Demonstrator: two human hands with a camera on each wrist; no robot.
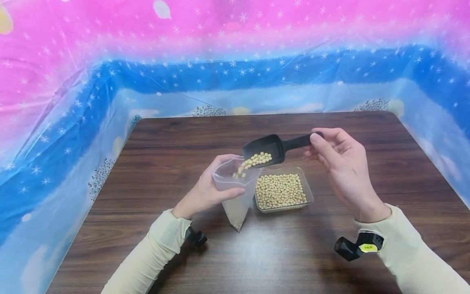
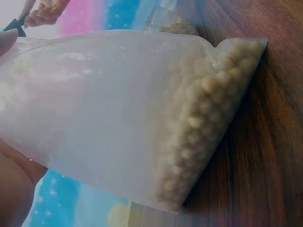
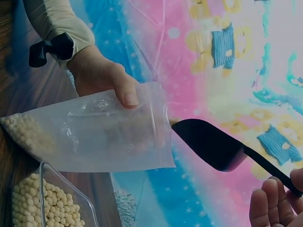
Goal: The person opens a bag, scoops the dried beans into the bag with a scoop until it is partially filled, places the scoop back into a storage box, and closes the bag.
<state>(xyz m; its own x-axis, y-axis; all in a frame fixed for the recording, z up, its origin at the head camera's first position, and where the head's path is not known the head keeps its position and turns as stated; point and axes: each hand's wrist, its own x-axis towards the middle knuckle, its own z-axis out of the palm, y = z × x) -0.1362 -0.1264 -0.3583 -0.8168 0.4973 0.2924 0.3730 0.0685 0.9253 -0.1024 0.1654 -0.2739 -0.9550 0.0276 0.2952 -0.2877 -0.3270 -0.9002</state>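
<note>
My left hand point(image 1: 211, 188) grips a translucent zip bag point(image 1: 238, 204) near its top, thumb across the front, and the bag's mouth gapes. Soybeans fill the bottom of the bag point(image 2: 203, 104) in the left wrist view. In my right hand point(image 1: 343, 163) the handle end of a black scoop point(image 1: 269, 147) is pinched between thumb and fingers. The scoop tilts down to the left with its lip over the bag's mouth, and soybeans point(image 1: 258, 159) slide off it into the bag. Right beside the bag stands a clear plastic box point(image 1: 310, 200) holding many soybeans point(image 3: 52, 203).
Everything is on a dark wood-grain table point(image 1: 158, 163). A pink and blue patterned cloth point(image 1: 220, 69) hangs behind the table and along its sides. Each wrist carries a black strapped camera point(image 1: 346, 248).
</note>
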